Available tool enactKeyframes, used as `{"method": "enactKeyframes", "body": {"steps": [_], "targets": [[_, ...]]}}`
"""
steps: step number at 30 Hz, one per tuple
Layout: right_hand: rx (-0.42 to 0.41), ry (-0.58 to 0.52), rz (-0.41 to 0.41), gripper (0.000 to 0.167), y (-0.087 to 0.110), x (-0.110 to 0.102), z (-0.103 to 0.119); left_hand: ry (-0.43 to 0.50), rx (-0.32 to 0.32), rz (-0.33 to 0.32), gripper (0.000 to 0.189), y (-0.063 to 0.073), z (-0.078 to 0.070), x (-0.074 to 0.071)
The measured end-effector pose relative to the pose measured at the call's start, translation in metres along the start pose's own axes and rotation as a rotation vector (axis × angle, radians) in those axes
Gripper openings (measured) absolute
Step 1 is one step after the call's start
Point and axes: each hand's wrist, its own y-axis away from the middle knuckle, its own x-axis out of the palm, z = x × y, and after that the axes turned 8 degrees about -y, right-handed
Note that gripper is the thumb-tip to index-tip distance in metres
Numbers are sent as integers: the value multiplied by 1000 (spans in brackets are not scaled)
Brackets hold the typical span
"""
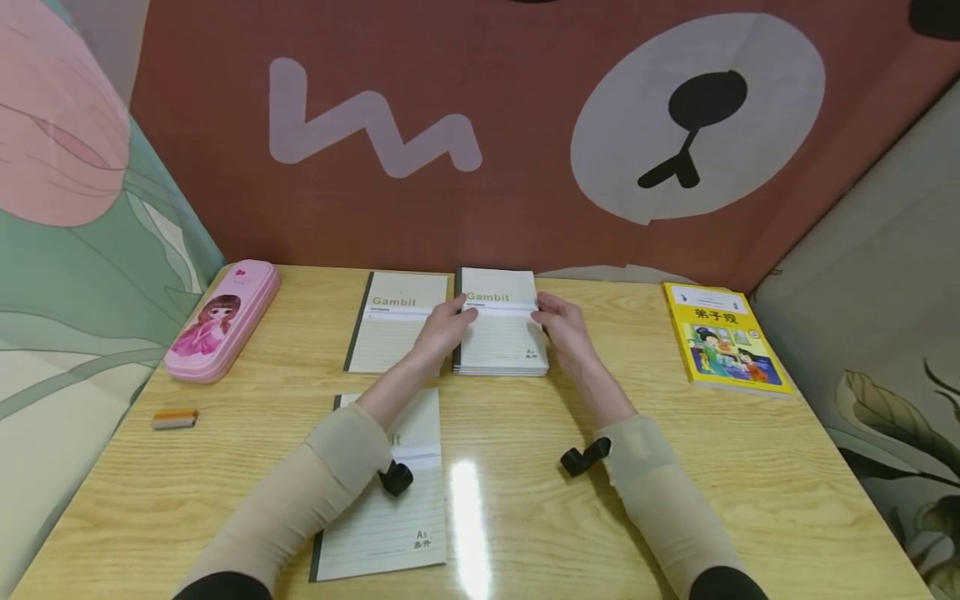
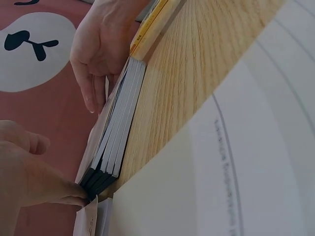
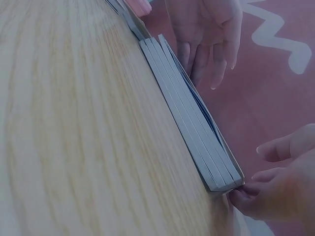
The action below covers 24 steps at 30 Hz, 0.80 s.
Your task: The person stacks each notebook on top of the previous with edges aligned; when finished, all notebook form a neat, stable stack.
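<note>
A neat stack of Gambit notebooks [image 1: 501, 333] lies at the back of the wooden table, its layered edges [image 3: 189, 118] facing me. My left hand [image 1: 446, 327] is at its dark spine side, fingertips right at the edge and thumb over the cover. On the opposite side my right hand [image 1: 564, 327] touches the stack's edge with extended fingers. Both hands flank the stack without curling round it. In the left wrist view the left hand [image 2: 34, 177] meets the dark spines, and the right hand [image 2: 101, 54] shows loosely extended fingers. The top notebook sits slightly raised along one side.
Left of the stack lies a single Gambit notebook [image 1: 397, 333]; another notebook [image 1: 382, 517] is nearer, partly under my left forearm. A pink pencil case [image 1: 225, 321] and a small orange-and-grey eraser-like block [image 1: 176, 419] are at left. A yellow book [image 1: 725, 337] lies at right. The wall [image 1: 525, 208] borders the table's back.
</note>
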Motion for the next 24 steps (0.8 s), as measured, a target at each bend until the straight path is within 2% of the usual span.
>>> {"method": "enactKeyframes", "body": {"steps": [14,20,24], "targets": [[40,15,14,63,-2,-1,1,14,-11,-20,62,-1,2,4],[17,41,66,65,0,0,1,16,2,-44,61,0,2,7],[28,62,82,66,2,2,2,21,-15,-51,62,-1,1,8]]}}
